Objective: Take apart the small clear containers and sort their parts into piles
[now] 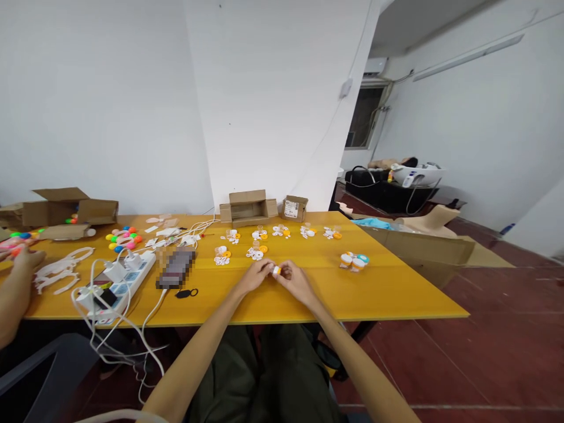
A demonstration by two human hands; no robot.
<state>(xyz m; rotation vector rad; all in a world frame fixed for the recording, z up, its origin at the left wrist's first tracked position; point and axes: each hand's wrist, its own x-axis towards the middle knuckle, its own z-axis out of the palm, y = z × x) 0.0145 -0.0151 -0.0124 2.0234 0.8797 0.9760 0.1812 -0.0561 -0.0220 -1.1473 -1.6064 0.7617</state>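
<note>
Near the front middle of the yellow table, my left hand and my right hand meet around a small white and orange container. Fingers of both hands are closed on it, and they hide part of it. Beyond my hands lie small groups of white pieces, clear cups and orange lids, such as the pile of white pieces and the orange lid. To the right of my hands stands a cluster of small lidded containers with white, orange and teal tops.
A power strip with tangled white cables and a blurred-out phone-like device lie left. Cardboard boxes stand along the back. At far left, another person's hand is near coloured balls. A large carton stands beyond the right edge.
</note>
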